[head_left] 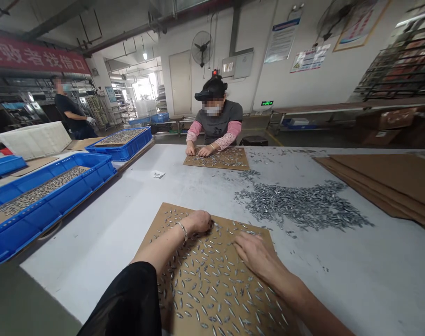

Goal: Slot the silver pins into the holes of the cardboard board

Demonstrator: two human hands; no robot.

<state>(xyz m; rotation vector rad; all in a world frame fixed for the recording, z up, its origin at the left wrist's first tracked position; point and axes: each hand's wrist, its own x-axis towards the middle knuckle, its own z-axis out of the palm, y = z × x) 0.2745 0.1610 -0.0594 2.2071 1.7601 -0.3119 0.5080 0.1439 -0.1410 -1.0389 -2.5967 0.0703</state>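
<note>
A brown cardboard sheet [170, 219] lies on the grey table in front of me, covered with several small silvery metal pieces [212, 284] set in rows. My left hand [198, 220] rests on the sheet's far part with its fingers curled under, and what they hold is hidden. A bracelet sits on that wrist. My right hand [256, 254] lies palm down on the sheet's right side, fingers stretched toward the middle and touching the pieces.
A loose heap of the same metal pieces [303, 205] spreads to the right. Stacked cardboard sheets [390, 182] lie at far right. Blue crates [47, 191] [123, 142] stand left. A person [217, 123] works opposite at another sheet [219, 158]; another person [70, 114] stands far left.
</note>
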